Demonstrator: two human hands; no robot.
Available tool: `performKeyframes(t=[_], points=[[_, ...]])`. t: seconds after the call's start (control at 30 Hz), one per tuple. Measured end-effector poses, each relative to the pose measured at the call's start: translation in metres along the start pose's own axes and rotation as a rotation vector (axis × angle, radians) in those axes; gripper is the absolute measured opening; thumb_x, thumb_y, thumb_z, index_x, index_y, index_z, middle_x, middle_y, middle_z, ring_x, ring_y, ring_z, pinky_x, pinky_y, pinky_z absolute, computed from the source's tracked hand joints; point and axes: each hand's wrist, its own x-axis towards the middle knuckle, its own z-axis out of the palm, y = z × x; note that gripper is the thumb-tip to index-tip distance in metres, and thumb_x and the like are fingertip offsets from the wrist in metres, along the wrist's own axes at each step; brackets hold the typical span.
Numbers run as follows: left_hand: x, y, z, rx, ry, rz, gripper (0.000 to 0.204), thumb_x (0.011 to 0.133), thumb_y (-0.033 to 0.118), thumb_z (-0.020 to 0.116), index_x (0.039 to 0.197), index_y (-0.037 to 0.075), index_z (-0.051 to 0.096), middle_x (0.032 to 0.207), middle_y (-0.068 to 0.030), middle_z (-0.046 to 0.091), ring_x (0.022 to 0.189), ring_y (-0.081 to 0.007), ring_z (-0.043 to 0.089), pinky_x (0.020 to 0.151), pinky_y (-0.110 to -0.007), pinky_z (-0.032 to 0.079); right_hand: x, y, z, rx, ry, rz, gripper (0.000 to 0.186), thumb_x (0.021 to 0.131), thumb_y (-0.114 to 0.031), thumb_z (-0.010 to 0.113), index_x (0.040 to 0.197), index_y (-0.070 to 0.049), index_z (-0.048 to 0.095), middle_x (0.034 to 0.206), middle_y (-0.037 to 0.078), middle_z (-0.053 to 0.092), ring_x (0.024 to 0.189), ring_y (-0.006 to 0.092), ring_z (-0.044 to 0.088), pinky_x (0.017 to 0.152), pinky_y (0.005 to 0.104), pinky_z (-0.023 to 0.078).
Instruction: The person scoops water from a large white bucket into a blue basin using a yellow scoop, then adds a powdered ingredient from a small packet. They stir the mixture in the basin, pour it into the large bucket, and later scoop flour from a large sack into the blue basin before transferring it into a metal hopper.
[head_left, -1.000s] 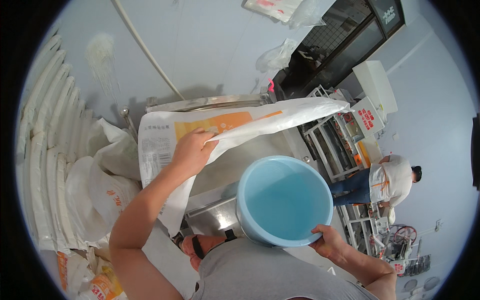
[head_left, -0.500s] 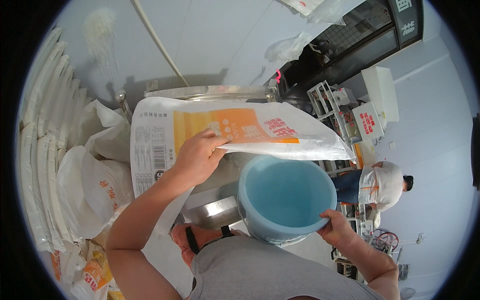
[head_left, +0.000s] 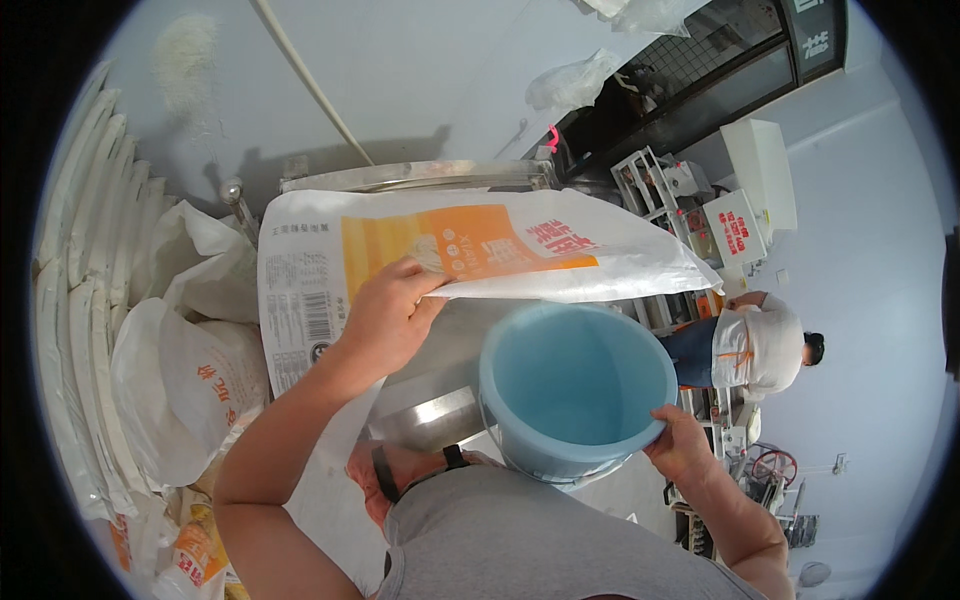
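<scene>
My left hand (head_left: pixel 388 315) pinches the near edge of a large white sack (head_left: pixel 380 240) printed in orange and yellow. The sack lies flat and limp across a metal machine or bench, its right end sagging to a point. To the right, my right hand (head_left: pixel 682 442) grips the rim of a light blue plastic bucket (head_left: pixel 545 455). The bucket tilts so that its mouth faces me, just under the sack's near edge. Its inside looks bare. A wire handle hangs at its left side.
White filled sacks (head_left: pixel 85 260) are stacked along the left. Crumpled white bags (head_left: pixel 185 390) sit beside them. Behind the sack runs a metal rim (head_left: pixel 420 175). At the right, a person (head_left: pixel 745 345) in an apron stands by shelves (head_left: pixel 650 195) with boxes.
My right hand and the bucket have shifted slightly up and right in view. The left hand keeps its hold on the sack. The person at the right has moved a little.
</scene>
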Motion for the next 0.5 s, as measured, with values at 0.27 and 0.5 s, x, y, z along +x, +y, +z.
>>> performKeyframes(t=[0.27,0.5], points=[[-0.005,-0.004,0.01,0.036,0.034,0.078,0.024,0.097,0.007,0.072,0.12,0.004,0.08,0.088,-0.0134,0.065,0.081,-0.0315,0.064,0.071,-0.041,0.051,0.001,-0.012,0.01,-0.06,-0.081,-0.178,0.04,0.104,-0.009,0.057,0.142,0.004,0.052,0.138,0.017,0.064,0.121,0.0281,0.067,0.106,0.0467,0.056],[-0.01,0.0,0.016,0.043,0.075,0.097,0.024,0.097,0.005,0.072,0.12,0.005,0.08,0.09,-0.0124,0.066,0.08,-0.0292,0.065,0.07,-0.039,0.051,0.016,-0.024,0.005,-0.008,-0.129,-0.176,0.027,0.107,-0.024,0.059,0.126,-0.007,0.069,0.118,0.007,0.072,0.113,0.0221,0.068,0.099,0.0478,0.055]])
